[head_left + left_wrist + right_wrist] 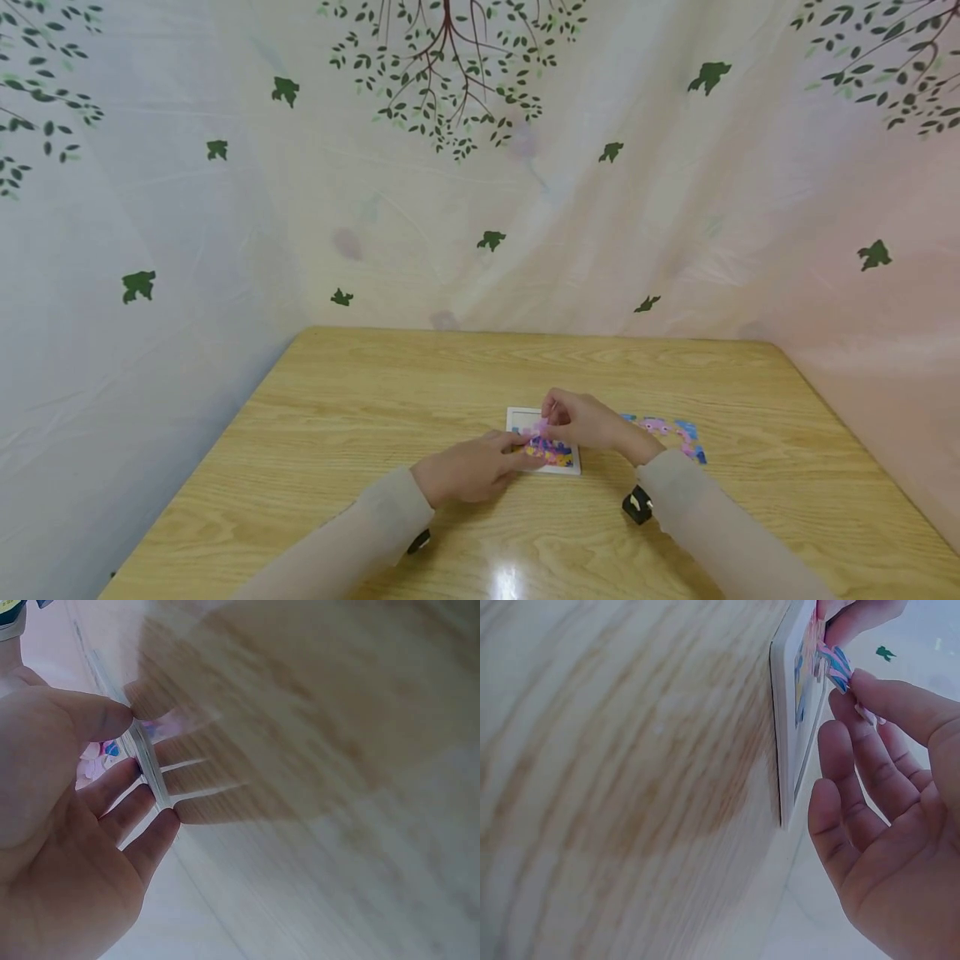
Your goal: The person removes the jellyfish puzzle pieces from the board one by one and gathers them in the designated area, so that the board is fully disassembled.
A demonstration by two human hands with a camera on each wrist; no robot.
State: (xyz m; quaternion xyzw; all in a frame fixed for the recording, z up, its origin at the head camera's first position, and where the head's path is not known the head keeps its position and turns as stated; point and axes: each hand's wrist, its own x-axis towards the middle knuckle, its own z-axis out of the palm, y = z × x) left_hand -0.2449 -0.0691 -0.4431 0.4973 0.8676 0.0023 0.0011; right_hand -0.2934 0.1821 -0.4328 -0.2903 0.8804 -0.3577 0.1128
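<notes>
The relation that counts here is how the puzzle piece [838, 669] sits to the white frame [576, 470]: it is in the right grip [585, 421], raised at the fingertips over the frame's face, with the pale, unfilled part lying to its far and left side and the filled part [555, 456] to its near side. The right grip is pinching that piece, thumb in front, while the other fingers curl loosely behind (a pale sliver under the thumb may be a second piece, but I cannot tell). In the right wrist view the piece is tilted to the frame rather than flat against it; its long axis is too small to judge with confidence. The left grip [476, 468] comes in from the frame's left, fingers extended and not closed around anything, their tips touching the edge as if to steady it. Both hands are close, but the right is nearer the piece, its forearm slanting in from the right. A pink and blue picture [657, 426] lies on the surface [300, 500] to the frame's right, partly behind the right wrist.
</notes>
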